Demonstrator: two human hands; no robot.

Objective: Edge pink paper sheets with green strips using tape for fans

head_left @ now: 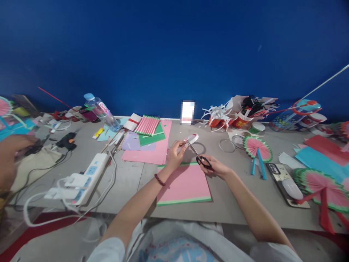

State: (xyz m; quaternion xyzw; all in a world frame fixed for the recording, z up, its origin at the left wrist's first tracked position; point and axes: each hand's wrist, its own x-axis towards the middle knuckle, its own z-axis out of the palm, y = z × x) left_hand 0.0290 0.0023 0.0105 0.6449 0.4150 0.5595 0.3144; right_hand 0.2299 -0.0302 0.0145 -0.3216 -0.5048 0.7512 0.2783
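My left hand (177,154), with a beaded bracelet at the wrist, is closed, its fingertips pinching a white roll of tape (193,138) above the table. My right hand (215,167) grips black-handled scissors (204,162), with fingers around the loops. The scissor blades point up and left and reach the tape by my left fingertips; whether they touch it I cannot tell. Beneath both hands lies a pink paper sheet (182,185) with green strips along its near and far edges.
Pleated pink paper (148,125) lies on coloured sheets at the back. On the left are a power strip (92,174), a bottle (102,111) and another person's hand (20,149) near a glue gun (67,141). Paper fans (257,149), a phone (278,178) and a mouse (291,188) lie right.
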